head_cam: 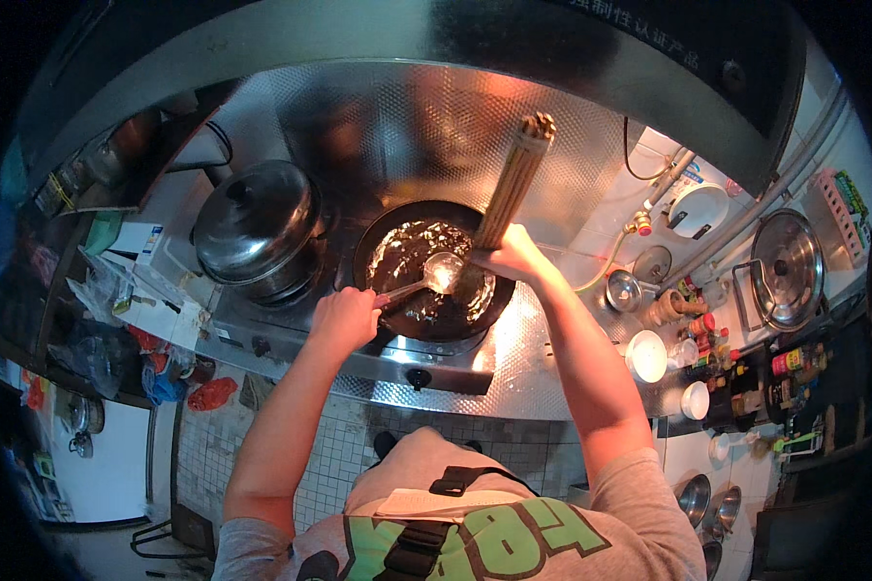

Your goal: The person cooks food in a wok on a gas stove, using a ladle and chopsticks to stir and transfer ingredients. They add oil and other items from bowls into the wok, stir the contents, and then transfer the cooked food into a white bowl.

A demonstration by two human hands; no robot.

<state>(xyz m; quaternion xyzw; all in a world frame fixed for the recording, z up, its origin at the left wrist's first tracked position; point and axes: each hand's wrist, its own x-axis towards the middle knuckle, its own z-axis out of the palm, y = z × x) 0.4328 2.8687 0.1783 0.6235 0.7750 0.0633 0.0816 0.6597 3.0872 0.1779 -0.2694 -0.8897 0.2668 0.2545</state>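
Note:
My left hand [345, 318] grips the handle of a metal ladle [443, 272], whose bowl catches bright light over the middle of the wok. In my right hand [514, 254] is a bamboo wok brush [514, 178], a bound bundle of thin sticks tilted up and away to the right. Its lower end reaches into the wok beside the ladle bowl. The dark wok [365, 243] stands on the stove burner. Glinting, rippled liquid covers much of its inside.
A lidded steel pot [258, 221] stands left of the wok. Along the right are a small strainer [624, 290], white bowls [647, 356], several bottles and a large steel lid [787, 269]. A range hood [378, 36] overhangs the back. A stove knob [418, 379] faces me.

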